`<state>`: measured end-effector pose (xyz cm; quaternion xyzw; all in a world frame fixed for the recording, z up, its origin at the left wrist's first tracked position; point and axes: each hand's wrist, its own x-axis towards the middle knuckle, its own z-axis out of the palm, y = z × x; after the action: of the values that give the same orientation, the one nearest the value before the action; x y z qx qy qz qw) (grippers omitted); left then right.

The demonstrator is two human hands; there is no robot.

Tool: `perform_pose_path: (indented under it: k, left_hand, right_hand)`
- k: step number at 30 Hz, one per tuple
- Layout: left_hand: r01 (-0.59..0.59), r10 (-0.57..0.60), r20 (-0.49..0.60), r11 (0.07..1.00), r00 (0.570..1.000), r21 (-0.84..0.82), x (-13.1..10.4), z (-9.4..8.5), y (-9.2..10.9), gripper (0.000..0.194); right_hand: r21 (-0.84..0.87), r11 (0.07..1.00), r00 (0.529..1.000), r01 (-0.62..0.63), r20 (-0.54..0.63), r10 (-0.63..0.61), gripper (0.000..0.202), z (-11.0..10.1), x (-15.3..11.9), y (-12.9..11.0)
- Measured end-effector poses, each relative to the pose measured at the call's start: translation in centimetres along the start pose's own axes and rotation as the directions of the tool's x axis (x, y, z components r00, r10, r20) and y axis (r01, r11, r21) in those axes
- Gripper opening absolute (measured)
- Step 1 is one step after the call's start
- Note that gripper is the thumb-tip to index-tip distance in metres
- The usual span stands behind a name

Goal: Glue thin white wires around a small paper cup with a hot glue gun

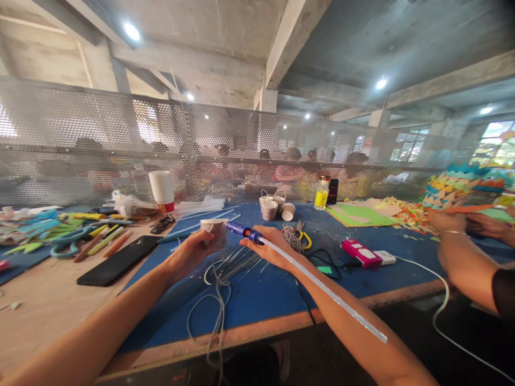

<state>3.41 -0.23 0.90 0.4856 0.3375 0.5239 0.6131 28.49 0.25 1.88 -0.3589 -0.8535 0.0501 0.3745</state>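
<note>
My left hand [191, 251] is closed around a small paper cup [214, 236], its rim tipped slightly toward me. In my right hand [269, 244] is a blue glue gun [244, 231], its nozzle touching or very near the cup's right side. A long clear glue stick [325, 292] sticks out of the gun's back and runs over my right forearm. Grey cord [220, 300] hangs in loops below the cup and over the table edge. Thin clear sticks [251, 262] lie on the blue mat beneath my hands.
Several small cups [269, 208] stand ahead, near scissors with yellow handles [304, 239]. A black phone [118, 260], blue scissors [70, 244] and a stack of paper cups [161, 188] are at left. On the right, a pink box [361, 253] lies near a co-worker's arm [462, 257].
</note>
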Motion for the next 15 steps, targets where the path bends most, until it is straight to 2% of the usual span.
perform_pose_path:
  k: [15]
  left_hand:
    - [0.016, -0.014, 0.029, 0.999, 0.999, -0.052, 0.18, -0.43, 0.05, 0.035]
  right_hand:
    - [0.020, 1.000, 1.000, 0.015, -0.017, -0.015, 0.040, 0.21, 0.00, 0.49]
